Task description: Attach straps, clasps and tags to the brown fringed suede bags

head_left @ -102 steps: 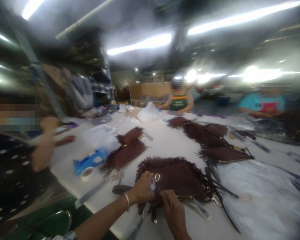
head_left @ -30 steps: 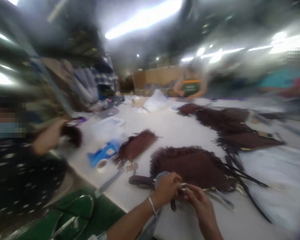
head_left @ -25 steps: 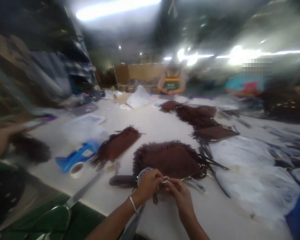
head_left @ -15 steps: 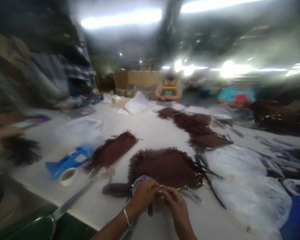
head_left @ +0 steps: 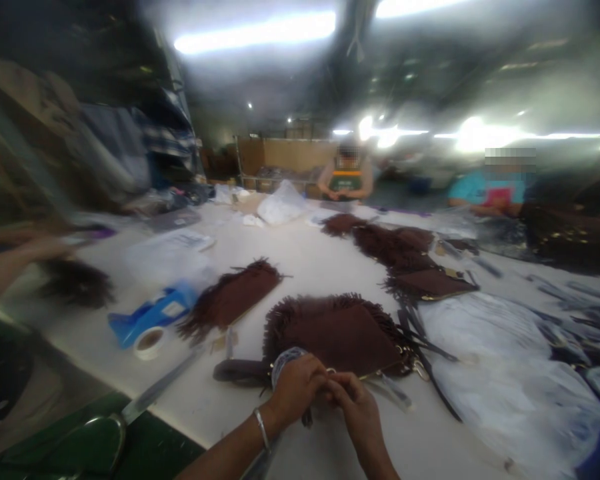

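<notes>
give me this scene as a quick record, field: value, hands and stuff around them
left hand: fingers bent, tips close to the right hand's; silver bracelet on the wrist
right hand: near a small shiny piece; exact hold unclear
nearest bag: brown fringed bag on the white table, just beyond the hands
to the left: another fringed piece, blue object, white roll
to the right: white plastic
co-workers: one in a green apron, one in a teal top, an arm at the left edge
</notes>
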The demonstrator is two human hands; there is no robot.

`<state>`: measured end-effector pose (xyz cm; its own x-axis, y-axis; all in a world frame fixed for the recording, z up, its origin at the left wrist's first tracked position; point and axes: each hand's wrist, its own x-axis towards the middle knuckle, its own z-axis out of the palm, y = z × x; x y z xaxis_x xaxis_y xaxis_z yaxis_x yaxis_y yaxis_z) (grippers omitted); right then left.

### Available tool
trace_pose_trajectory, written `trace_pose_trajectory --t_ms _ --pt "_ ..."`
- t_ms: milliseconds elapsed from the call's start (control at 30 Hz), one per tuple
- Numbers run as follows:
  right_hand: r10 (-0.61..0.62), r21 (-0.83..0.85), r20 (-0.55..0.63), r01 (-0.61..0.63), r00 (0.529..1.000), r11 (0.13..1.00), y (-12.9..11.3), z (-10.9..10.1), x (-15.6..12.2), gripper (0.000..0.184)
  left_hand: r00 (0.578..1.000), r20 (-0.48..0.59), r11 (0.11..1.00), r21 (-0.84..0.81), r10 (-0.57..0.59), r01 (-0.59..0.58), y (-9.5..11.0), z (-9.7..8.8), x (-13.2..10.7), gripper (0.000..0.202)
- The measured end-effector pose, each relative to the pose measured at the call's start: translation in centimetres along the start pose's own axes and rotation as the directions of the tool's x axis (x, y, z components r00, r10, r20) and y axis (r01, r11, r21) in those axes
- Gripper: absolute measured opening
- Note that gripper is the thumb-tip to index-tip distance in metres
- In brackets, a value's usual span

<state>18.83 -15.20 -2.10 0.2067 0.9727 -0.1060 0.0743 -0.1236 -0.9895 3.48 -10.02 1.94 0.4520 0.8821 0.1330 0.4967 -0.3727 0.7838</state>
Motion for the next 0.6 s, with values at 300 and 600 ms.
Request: trace_pose_trajectory --t_ms 300,600 --pt "0.048 0.138 0.123 -0.065 0.991 0.988 -0.4 -0.5 0.7 0.03 1.0 0.004 0.999 0.034 -0.001 0.001 0.2 0.0 -0.1 0.015" --pt "0.086 0.184 0.263 -0.137 0.961 0.973 -1.2 -1.4 1.4 0.031 0.998 0.057 0.988 0.147 0.028 -0.037 0.0 0.4 0.1 0.016"
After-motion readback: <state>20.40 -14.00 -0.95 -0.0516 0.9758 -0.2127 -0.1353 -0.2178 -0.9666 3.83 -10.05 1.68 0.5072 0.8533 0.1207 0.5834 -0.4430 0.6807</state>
